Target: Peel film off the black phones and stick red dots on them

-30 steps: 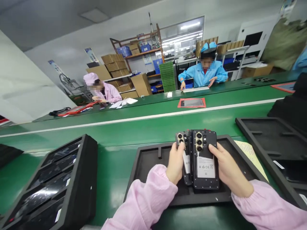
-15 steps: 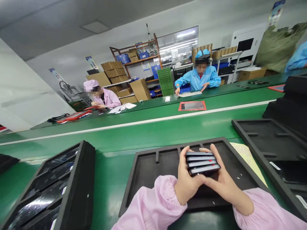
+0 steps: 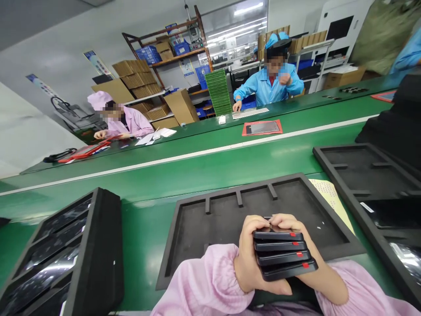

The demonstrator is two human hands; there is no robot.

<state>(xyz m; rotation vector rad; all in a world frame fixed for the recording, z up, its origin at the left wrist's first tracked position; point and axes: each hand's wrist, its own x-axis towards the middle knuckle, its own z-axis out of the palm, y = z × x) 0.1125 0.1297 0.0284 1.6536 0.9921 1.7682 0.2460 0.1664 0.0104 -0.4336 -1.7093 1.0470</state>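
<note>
Both my hands hold a fanned stack of several black phones (image 3: 283, 253) with small red side buttons, edge-on toward me, above the near rim of a black foam tray (image 3: 184, 232). My left hand (image 3: 251, 259) grips the stack's left side with its fingers curled over the top. My right hand (image 3: 320, 278) supports the stack from below and from the right, mostly hidden under the phones. The tray's compartments in front of my hands hold nothing.
A stack of black trays with glossy phones (image 3: 62, 259) stands at the left. More black trays (image 3: 365, 171) lie at the right, over a yellowish paper sheet (image 3: 329, 195). Across the green conveyor belt (image 3: 197, 171) two seated people work; a red-framed tablet (image 3: 262, 127) lies there.
The phones, first upright with their camera backs toward me, were squared into an edge-on stack and drawn down toward my body. The view tilted downward.
</note>
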